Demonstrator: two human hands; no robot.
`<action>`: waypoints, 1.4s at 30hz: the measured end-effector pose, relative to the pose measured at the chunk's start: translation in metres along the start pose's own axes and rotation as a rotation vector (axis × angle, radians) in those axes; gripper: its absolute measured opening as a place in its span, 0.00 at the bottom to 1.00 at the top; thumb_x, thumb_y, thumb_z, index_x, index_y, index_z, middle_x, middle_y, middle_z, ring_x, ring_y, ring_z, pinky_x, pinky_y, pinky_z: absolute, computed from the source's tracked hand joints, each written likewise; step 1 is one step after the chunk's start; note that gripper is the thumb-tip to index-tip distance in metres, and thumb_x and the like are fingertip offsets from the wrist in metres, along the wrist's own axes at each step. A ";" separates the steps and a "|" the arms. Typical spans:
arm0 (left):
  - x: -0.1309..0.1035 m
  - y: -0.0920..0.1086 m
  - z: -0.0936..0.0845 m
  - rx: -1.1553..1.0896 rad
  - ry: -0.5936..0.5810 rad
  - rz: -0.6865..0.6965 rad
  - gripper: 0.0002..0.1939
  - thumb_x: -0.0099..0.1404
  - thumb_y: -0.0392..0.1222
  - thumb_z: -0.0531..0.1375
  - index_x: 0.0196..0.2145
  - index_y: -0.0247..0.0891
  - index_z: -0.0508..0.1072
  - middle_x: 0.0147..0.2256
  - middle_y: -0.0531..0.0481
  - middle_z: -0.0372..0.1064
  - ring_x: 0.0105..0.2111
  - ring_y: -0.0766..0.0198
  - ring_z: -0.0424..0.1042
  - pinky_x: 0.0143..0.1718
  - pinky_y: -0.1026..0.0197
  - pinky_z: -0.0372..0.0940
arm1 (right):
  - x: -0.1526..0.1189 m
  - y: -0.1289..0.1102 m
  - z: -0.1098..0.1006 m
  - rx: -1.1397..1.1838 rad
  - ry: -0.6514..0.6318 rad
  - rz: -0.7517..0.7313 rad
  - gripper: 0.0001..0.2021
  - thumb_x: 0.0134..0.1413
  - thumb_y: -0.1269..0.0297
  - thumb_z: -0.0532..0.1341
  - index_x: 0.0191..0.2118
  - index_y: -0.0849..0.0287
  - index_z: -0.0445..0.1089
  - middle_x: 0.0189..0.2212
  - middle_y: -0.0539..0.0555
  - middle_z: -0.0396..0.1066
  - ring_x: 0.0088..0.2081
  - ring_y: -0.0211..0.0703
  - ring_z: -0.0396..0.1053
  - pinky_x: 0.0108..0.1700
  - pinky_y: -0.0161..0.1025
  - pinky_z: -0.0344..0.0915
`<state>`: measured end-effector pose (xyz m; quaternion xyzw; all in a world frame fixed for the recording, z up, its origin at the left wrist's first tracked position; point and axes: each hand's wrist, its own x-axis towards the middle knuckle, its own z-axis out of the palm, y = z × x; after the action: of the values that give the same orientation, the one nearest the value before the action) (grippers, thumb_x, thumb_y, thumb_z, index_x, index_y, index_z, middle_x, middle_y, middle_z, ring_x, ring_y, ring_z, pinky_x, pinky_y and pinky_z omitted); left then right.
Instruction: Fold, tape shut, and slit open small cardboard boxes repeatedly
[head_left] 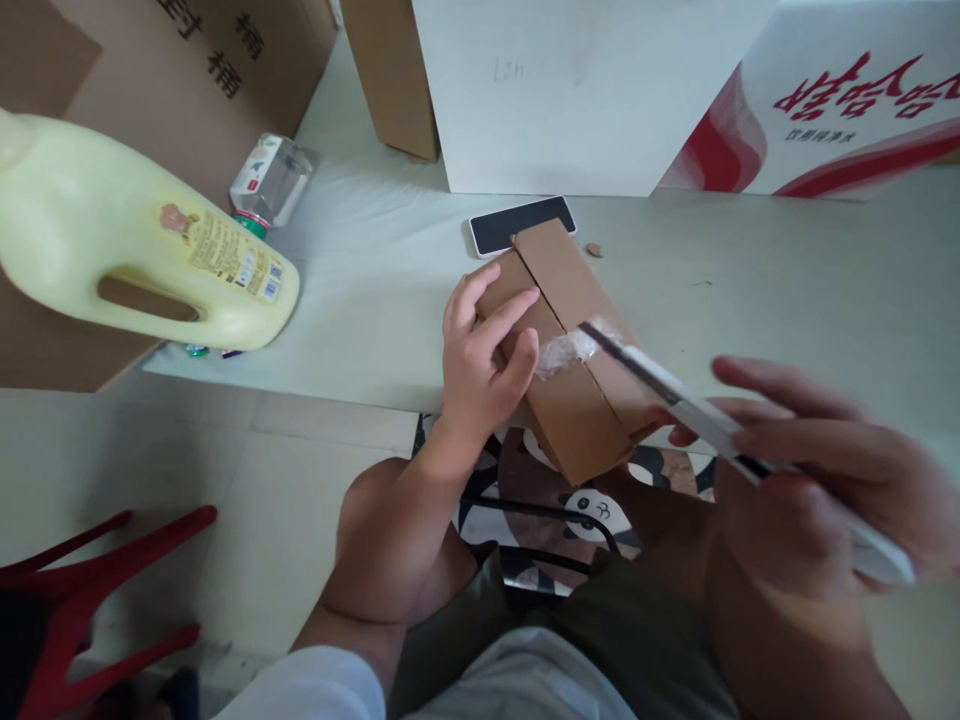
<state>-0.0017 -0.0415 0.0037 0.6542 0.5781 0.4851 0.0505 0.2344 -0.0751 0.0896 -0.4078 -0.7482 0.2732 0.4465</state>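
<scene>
A small brown cardboard box (574,415) lies at the table's near edge, its front corner jutting out over my lap. A crumpled strip of clear tape (564,352) crosses the seam between its top flaps. My left hand (487,345) grips the box from the left, fingers bent over the top. In my right hand (825,480), slightly blurred, is a white utility knife (705,415) with its dark blade out. The blade's tip is over the tape; whether it touches cannot be made out. A phone (521,226) lies just behind the box, partly covered by it.
At the left, a large pale yellow jug (150,230) lies near a clear plastic bottle (274,180) and a big carton (187,60). White boxes (570,100) stand along the back. A red stool (112,590) is on the floor at lower left.
</scene>
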 end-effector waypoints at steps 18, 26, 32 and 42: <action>-0.001 0.005 -0.004 -0.016 -0.006 -0.030 0.21 0.74 0.54 0.52 0.54 0.43 0.77 0.64 0.41 0.62 0.65 0.48 0.64 0.63 0.42 0.66 | 0.001 0.001 0.006 -0.192 -0.102 -0.222 0.08 0.54 0.75 0.61 0.34 0.53 0.72 0.43 0.51 0.82 0.36 0.46 0.81 0.32 0.44 0.73; -0.001 0.002 -0.002 0.003 -0.014 -0.006 0.21 0.75 0.54 0.52 0.55 0.44 0.77 0.65 0.41 0.61 0.66 0.48 0.62 0.65 0.41 0.64 | 0.006 -0.003 0.007 -0.218 -0.157 -0.288 0.09 0.55 0.76 0.61 0.37 0.53 0.71 0.43 0.53 0.82 0.34 0.43 0.79 0.30 0.42 0.73; 0.000 0.001 -0.002 0.012 -0.019 -0.003 0.22 0.75 0.55 0.51 0.54 0.44 0.77 0.65 0.41 0.61 0.66 0.49 0.63 0.66 0.41 0.63 | 0.009 -0.005 0.014 -0.241 -0.198 -0.224 0.08 0.57 0.75 0.60 0.36 0.53 0.70 0.44 0.52 0.82 0.33 0.41 0.79 0.31 0.41 0.72; 0.001 0.000 -0.003 0.024 -0.034 -0.001 0.23 0.74 0.57 0.52 0.55 0.44 0.77 0.64 0.41 0.62 0.65 0.49 0.64 0.63 0.42 0.66 | 0.003 0.004 0.007 -0.186 -0.123 -0.265 0.10 0.52 0.77 0.62 0.36 0.54 0.72 0.43 0.52 0.82 0.32 0.43 0.79 0.33 0.44 0.72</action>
<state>-0.0043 -0.0417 0.0057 0.6625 0.5834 0.4668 0.0526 0.2291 -0.0707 0.0850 -0.3275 -0.8435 0.1658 0.3921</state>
